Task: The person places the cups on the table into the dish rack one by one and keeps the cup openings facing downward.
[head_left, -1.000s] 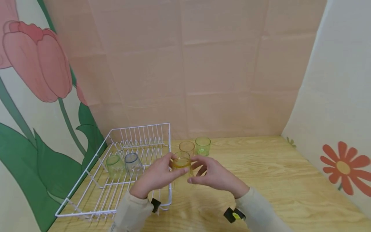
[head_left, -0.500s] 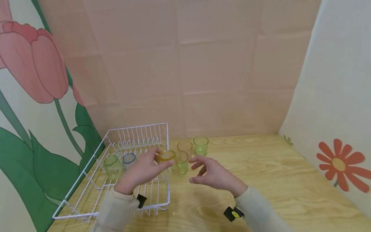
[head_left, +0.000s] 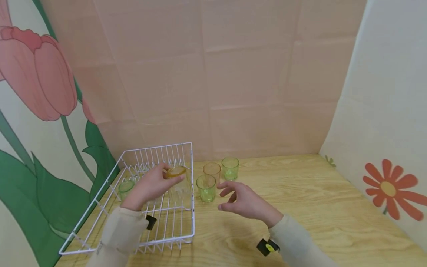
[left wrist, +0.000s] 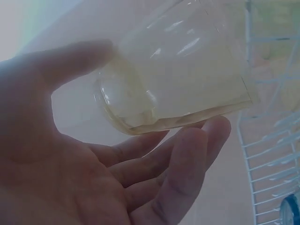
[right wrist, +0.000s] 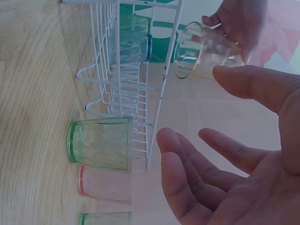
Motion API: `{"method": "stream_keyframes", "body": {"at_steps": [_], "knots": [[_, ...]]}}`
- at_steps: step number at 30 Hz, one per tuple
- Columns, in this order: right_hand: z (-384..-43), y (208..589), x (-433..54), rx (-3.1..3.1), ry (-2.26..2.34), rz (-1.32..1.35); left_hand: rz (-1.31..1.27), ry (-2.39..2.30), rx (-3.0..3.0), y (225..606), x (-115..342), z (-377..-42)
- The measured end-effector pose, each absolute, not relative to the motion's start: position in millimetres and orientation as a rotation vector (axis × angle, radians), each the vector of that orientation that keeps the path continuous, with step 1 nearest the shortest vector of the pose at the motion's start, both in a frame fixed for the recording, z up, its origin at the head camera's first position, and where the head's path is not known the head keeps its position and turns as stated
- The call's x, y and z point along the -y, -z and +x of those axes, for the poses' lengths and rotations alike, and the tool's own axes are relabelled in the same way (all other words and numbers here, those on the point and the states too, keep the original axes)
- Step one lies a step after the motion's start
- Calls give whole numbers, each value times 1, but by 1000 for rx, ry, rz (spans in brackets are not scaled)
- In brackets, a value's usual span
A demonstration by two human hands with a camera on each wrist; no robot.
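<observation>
My left hand (head_left: 151, 187) grips a clear drinking glass with an amber base (head_left: 180, 183) between thumb and fingers. The glass hangs upside down over the right part of a white wire dish rack (head_left: 193, 222), its mouth facing down in the right wrist view. In the left wrist view the thumb (left wrist: 79, 58) lies on one side of the glass (left wrist: 187, 70), the fingers along the other. Over the table, my right hand (head_left: 245, 202) holds nothing, fingers loosely bent. Nearest to it is an upright green glass (head_left: 207, 191).
Behind stand an orange glass (head_left: 211, 170) and another green glass (head_left: 231, 168) on the wooden table. In the rack are a green glass (head_left: 126, 189) and a blue glass (right wrist: 136, 49), the latter hidden by my left hand in the head view. A pink backdrop (head_left: 233, 74) rises behind.
My left hand has carried the amber glass left, from between both hands to over the rack. The right hand has let go of it and stays nearly in place.
</observation>
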State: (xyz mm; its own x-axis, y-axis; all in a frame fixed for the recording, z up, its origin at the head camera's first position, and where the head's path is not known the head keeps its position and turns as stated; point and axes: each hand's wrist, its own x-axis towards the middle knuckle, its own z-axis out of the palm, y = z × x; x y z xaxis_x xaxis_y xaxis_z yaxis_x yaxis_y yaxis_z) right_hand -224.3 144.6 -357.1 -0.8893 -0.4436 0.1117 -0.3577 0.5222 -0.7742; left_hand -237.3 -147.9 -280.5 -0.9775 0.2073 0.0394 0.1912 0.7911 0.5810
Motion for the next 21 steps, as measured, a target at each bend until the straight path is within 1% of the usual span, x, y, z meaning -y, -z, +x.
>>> {"method": "stream_keyframes", "body": {"at_steps": [9, 21], "knots": [[-225, 360, -144, -2660, 1305, -669, 250, -1026, -2820, 294, 154, -265], [-226, 362, -143, -2657, 1296, -676, 173, -916, -2840, 320, 161, -289]]}}
